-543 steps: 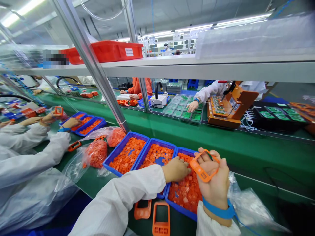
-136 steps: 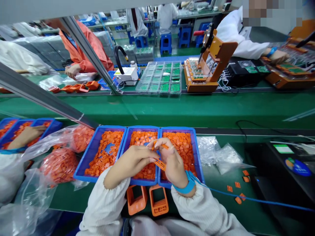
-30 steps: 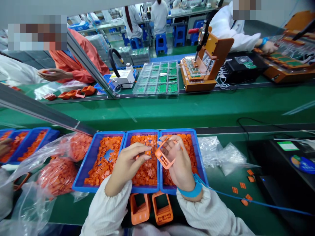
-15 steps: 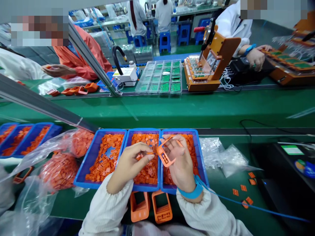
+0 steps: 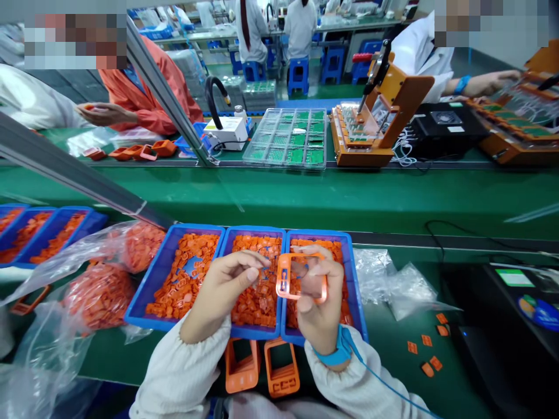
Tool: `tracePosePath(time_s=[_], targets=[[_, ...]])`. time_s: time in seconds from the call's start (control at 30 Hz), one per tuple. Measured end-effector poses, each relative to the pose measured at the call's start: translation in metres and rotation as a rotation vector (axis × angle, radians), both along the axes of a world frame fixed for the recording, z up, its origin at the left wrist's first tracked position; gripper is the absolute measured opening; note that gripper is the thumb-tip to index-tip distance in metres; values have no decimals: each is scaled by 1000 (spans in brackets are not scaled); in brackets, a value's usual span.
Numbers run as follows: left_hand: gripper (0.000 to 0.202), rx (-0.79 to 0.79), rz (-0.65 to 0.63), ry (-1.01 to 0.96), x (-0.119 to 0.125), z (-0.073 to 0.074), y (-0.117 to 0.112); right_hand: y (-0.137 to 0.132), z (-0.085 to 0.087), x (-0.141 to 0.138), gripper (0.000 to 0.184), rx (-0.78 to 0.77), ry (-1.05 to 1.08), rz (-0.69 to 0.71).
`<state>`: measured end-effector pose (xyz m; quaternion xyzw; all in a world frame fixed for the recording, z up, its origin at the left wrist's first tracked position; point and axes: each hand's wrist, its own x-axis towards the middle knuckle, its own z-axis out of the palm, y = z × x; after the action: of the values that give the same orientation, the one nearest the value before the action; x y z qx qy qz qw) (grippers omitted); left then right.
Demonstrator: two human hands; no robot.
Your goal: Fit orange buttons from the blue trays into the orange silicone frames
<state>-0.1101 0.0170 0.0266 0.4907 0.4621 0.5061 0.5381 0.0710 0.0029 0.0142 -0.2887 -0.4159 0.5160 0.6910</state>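
My right hand [image 5: 325, 302], with a blue wrist strap [image 5: 336, 349], grips an orange rectangular plastic frame [image 5: 280, 290] between thumb and fingers. The frame is held up over the right blue tray, its slotted side toward my left hand. My left hand [image 5: 225, 288] is just left of it, above the middle tray, thumb and fingertips slightly apart; I see no part in it. Small orange plastic pieces [image 5: 255, 299] fill much of the trays below. Two more orange frames [image 5: 241, 372] stand at the table edge between my forearms.
Three blue trays [image 5: 144, 302] stand side by side. Plastic bags of orange parts [image 5: 100, 297] lie left, clear bags [image 5: 384, 279] and several loose orange pieces [image 5: 425, 340] right. A metal post [image 5: 78, 169] slants across the left. Co-workers sit opposite, beside an orange press fixture [image 5: 367, 151].
The orange frame in my right hand has been turned more level, facing me. The small orange piece formerly in my left fingertips no longer shows there. A co-worker's hand opposite has moved right.
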Motion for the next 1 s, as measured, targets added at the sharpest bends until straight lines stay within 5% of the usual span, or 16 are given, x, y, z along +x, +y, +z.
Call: tracePosePath(time_s=[0.27,0.6,0.8,1.0], targets=[[28,71,-113,23,16,7,-5,-6,-12,1,36,181,-170,-4],[36,-7,-89,-39,21,4,-11,-3,5,1,35,314,-297,-102],[45,-170,-405,-78,15,10,-7,-7,-2,1,36,227,-298,11],[31,-114,-408,-77,12,12,-11,-6,-6,2,39,294,-317,14]])
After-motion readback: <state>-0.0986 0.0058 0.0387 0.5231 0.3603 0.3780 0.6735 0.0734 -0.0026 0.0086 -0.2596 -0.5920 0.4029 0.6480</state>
